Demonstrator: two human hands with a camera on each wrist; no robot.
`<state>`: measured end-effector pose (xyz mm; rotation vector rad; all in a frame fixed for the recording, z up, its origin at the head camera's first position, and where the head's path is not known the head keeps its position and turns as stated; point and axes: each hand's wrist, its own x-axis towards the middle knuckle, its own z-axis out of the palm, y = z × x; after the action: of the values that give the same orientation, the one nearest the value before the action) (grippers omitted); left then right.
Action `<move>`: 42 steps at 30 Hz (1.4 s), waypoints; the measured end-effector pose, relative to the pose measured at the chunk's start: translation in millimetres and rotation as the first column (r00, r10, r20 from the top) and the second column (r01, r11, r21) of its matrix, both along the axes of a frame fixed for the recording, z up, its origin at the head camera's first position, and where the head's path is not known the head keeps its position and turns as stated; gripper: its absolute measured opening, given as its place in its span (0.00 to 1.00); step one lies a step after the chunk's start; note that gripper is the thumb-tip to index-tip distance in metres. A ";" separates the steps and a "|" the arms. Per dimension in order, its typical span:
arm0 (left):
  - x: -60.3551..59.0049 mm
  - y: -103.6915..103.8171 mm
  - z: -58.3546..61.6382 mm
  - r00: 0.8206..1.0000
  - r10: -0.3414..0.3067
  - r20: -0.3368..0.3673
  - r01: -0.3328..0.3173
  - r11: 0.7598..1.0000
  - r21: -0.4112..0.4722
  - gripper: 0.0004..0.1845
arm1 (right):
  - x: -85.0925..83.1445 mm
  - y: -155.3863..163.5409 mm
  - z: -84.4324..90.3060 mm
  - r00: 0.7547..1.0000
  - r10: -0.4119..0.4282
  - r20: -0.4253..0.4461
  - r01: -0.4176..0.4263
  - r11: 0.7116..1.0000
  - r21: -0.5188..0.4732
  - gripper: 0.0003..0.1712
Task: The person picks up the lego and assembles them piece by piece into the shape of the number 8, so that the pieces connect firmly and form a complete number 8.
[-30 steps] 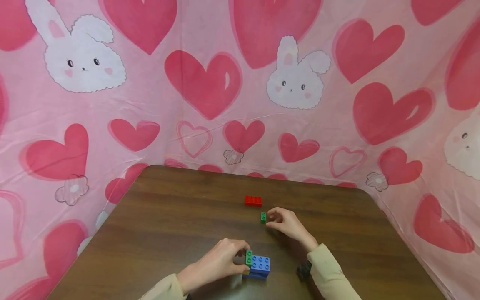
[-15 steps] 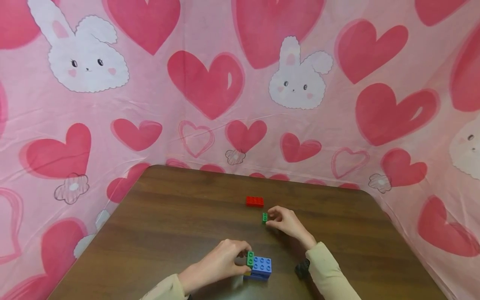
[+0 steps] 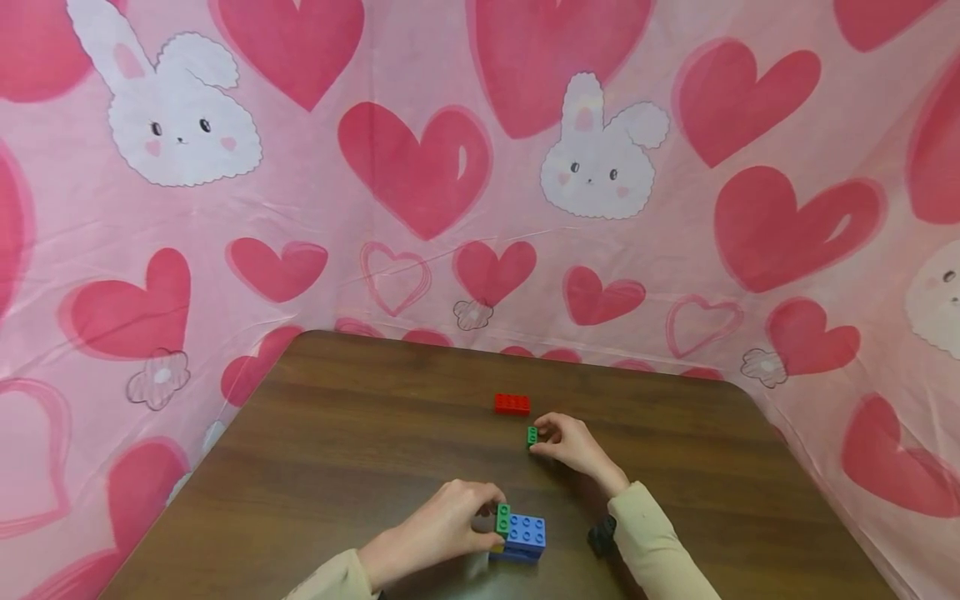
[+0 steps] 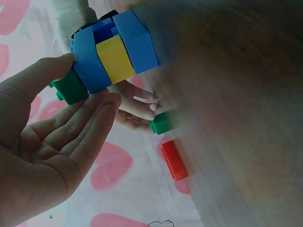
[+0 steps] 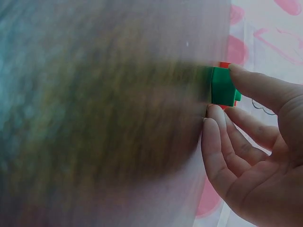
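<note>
My left hand grips a small stack near the table's front edge: a blue brick on top, with a green brick at its left end. The left wrist view shows the stack's blue and yellow layers, with my thumb on the green brick. Farther back, my right hand pinches a small green brick that stands on the table; in the right wrist view my thumb and a fingertip touch this brick. Just behind it lies a red brick.
The brown wooden table is ringed at the back and sides by a pink cloth with hearts and rabbits. A black device sits at my right wrist.
</note>
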<state>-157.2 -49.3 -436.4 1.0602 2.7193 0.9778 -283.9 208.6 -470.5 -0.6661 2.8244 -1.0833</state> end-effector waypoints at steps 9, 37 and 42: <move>0.4 -0.3 -0.8 1.000 -0.001 0.002 0.001 1.000 0.005 0.16 | -1.1 -0.8 -1.6 1.000 -0.002 -0.024 0.003 1.000 0.025 0.19; 0.8 -0.1 -1.1 1.000 0.003 0.024 -0.003 1.000 0.010 0.16 | 13.2 0.9 2.9 0.999 -0.034 -0.011 0.035 0.999 0.016 0.16; 0.5 0.5 -0.7 0.999 0.003 0.037 -0.003 1.000 0.008 0.16 | 17.3 2.5 5.3 0.999 -0.036 -0.016 0.036 0.999 0.012 0.16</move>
<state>-156.7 -48.8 -437.1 1.0287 2.6904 0.9997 -266.6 211.1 -465.1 -0.6283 2.8652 -1.0691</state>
